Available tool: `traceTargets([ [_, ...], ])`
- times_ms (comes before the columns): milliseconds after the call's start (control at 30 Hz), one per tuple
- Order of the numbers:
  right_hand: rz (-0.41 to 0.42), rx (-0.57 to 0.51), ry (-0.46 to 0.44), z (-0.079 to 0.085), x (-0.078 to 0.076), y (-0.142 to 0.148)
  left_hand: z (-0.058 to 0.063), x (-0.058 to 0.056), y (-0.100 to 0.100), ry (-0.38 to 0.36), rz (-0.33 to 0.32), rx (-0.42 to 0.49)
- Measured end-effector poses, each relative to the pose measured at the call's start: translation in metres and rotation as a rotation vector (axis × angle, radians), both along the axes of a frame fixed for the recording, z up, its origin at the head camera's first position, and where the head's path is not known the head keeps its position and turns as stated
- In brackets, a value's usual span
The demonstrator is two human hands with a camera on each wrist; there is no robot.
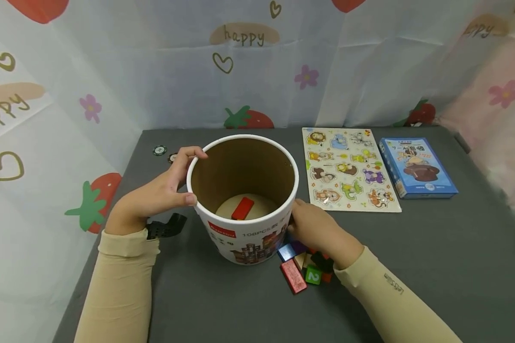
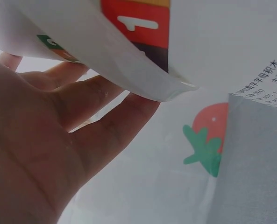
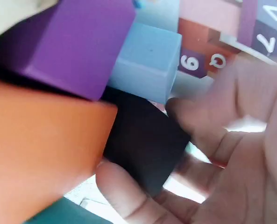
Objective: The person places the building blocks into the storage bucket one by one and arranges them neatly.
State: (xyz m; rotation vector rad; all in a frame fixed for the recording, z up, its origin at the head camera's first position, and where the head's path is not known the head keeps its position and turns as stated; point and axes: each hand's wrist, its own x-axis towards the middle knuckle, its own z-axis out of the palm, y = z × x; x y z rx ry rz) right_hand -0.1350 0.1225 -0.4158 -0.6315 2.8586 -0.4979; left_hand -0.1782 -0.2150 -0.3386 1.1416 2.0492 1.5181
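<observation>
A white printed bucket (image 1: 223, 243) stands on the dark table, a red block (image 1: 242, 208) lying on its floor. My left hand (image 1: 163, 190) grips the bucket's left rim; in the left wrist view its fingers touch the rim. Low on the bucket's right side, my right hand (image 1: 319, 231) is among loose blocks. In the right wrist view its thumb and fingers pinch a black block (image 3: 143, 140), with a purple block (image 3: 77, 46), a light blue block (image 3: 147, 60) and an orange block (image 3: 45, 144) close by. A reddish block (image 1: 293, 276) and a green block numbered 2 (image 1: 313, 275) lie nearer the front.
An animal puzzle board (image 1: 347, 169) lies flat at the back right, with a blue box (image 1: 420, 166) beside it. Two round chips, one being a black-and-white chip (image 1: 159, 150), lie behind my left hand. A printed curtain (image 1: 257, 81) hangs along the table's back edge.
</observation>
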Motion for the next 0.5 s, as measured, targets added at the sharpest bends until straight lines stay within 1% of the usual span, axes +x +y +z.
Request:
traceTargets([
  [100,-0.049,-0.021,-0.018,0.002,0.002,0.004,-0.001,-0.001,0.002,-0.014,-0.005,0.011],
  [200,-0.053,-0.054,0.007,0.009,0.005,0.008,-0.001,-0.001,0.003,-0.022,-0.009,0.021],
  [267,-0.062,-0.088,0.024,0.019,0.007,0.012,-0.001,-0.001,0.003,-0.018,-0.01,0.026],
  [367,-0.088,-0.177,0.047,0.037,0.007,0.019,0.0,-0.001,0.002,-0.012,-0.005,0.025],
  [433,-0.127,-0.259,0.06,0.05,0.006,0.025,0.0,0.0,0.002,-0.009,0.0,0.023],
  [500,-0.168,-0.362,0.11,0.063,0.004,0.03,0.0,0.0,0.001,-0.01,0.005,0.02],
])
